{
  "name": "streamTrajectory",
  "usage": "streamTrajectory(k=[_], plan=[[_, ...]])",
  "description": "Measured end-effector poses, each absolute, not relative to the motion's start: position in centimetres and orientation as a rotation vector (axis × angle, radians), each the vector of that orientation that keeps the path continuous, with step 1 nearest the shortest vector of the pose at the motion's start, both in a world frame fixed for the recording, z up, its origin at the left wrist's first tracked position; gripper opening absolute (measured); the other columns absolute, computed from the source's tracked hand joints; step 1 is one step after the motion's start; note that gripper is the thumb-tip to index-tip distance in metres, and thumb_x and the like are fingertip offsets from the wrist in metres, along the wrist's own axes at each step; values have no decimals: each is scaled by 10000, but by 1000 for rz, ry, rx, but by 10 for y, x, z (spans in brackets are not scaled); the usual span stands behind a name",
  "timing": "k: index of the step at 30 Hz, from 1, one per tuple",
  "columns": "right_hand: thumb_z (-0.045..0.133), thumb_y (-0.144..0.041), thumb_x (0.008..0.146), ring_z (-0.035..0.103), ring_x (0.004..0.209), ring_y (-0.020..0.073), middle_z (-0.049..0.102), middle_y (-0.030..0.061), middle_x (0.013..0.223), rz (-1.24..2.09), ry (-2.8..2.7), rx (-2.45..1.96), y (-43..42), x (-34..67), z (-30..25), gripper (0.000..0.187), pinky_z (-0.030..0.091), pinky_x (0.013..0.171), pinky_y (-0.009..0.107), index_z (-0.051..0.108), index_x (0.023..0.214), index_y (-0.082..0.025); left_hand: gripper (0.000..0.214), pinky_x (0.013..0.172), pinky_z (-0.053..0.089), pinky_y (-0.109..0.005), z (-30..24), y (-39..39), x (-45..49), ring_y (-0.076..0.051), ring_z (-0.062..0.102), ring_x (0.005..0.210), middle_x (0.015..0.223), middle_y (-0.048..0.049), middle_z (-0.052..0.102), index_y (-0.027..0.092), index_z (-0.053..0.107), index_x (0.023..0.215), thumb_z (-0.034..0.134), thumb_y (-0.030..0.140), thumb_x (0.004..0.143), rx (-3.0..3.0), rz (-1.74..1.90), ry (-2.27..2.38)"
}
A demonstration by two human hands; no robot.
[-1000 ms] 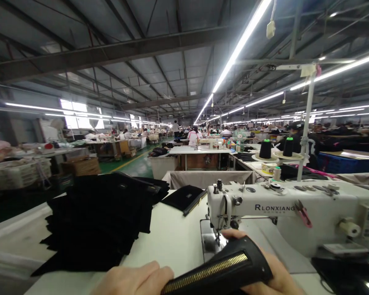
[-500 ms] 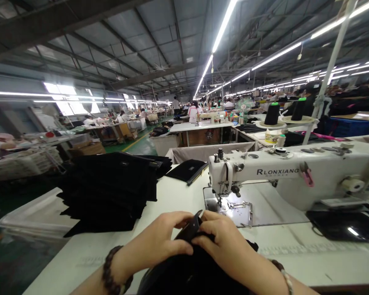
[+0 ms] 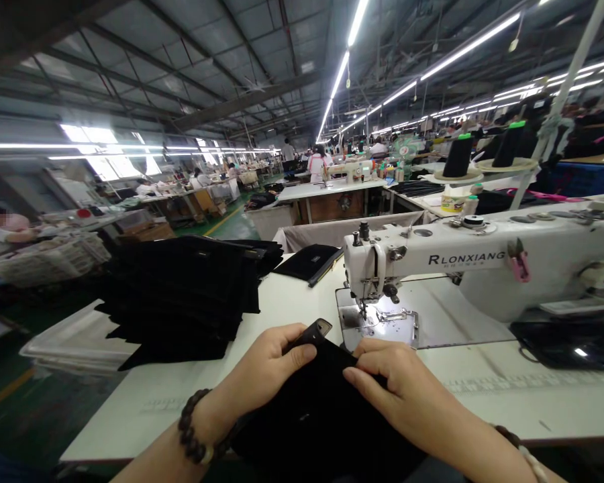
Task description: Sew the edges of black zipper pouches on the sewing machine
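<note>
A black fabric piece (image 3: 317, 409) with a zipper end lies on the white table (image 3: 282, 315) in front of me. My left hand (image 3: 266, 369), with a bead bracelet on the wrist, pinches the piece's far left corner. My right hand (image 3: 397, 382) presses and grips its right edge with curled fingers. Just beyond my hands stands the white sewing machine (image 3: 463, 261), its needle and metal plate (image 3: 380, 322) a short way from the fabric.
A tall stack of black fabric pieces (image 3: 181, 295) fills the table's left side, and a single black piece (image 3: 307, 261) lies behind it. Thread cones (image 3: 458, 155) stand at the back right. A dark tablet (image 3: 568, 342) rests at right. Other workers sit at distant tables.
The view has tilted down. The black piece, held up with its gold zipper showing, came down onto the table, and both hands now spread it flat near the machine.
</note>
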State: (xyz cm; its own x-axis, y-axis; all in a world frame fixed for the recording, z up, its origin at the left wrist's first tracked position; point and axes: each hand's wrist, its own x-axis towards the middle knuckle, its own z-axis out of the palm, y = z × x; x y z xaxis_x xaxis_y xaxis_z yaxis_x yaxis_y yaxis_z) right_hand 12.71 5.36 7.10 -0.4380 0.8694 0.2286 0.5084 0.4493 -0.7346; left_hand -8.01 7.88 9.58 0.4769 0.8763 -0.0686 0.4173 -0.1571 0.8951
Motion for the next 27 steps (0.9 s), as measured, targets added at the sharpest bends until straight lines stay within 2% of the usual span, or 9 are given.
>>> streamTrajectory(k=[5, 11, 15, 20, 24, 27], plan=[[447, -221, 840, 445, 536, 97, 462, -14, 601, 817, -2083, -1144, 55, 127, 65, 350, 313, 506, 252, 347, 507, -182, 339, 678, 416, -256, 95, 83, -77, -180, 530, 769, 819, -31, 589, 132, 560, 837, 474, 459, 816, 1713, 542, 1117], [443, -220, 837, 411, 537, 92, 429, -23, 590, 949, -2058, -1127, 56, 127, 58, 372, 299, 515, 249, 285, 502, -181, 301, 565, 352, -219, 99, 95, -71, -127, 450, 623, 654, 14, 496, 133, 538, 712, 460, 409, 807, 1864, 464, 1210], [467, -249, 813, 362, 518, 86, 389, -31, 556, 1011, -1983, -1141, 59, 122, 46, 379, 264, 498, 246, 285, 487, -180, 282, 561, 334, -221, 101, 106, -67, -127, 439, 611, 634, 14, 484, 132, 536, 687, 443, 373, 800, 1981, 346, 1255], [546, -353, 732, 270, 476, 75, 300, -66, 485, 1411, -1661, -1208, 66, 122, 22, 344, 198, 451, 234, 336, 512, -192, 302, 540, 313, -216, 97, 121, -64, -121, 413, 586, 599, 23, 443, 141, 502, 633, 433, 385, 798, 2086, 194, 1222], [607, -334, 684, 294, 498, 74, 330, -80, 534, 1420, -1446, -1089, 64, 122, 6, 273, 228, 458, 211, 375, 648, -197, 323, 506, 284, -214, 90, 132, -58, -112, 379, 552, 578, 31, 415, 147, 476, 620, 428, 415, 793, 2079, 116, 1199], [550, -279, 757, 311, 487, 80, 335, -91, 546, 1349, -1455, -1029, 60, 122, -1, 181, 258, 463, 207, 416, 855, -206, 320, 512, 278, -216, 84, 139, -52, -119, 387, 568, 582, 26, 431, 148, 476, 614, 440, 419, 782, 2094, 83, 1192]])
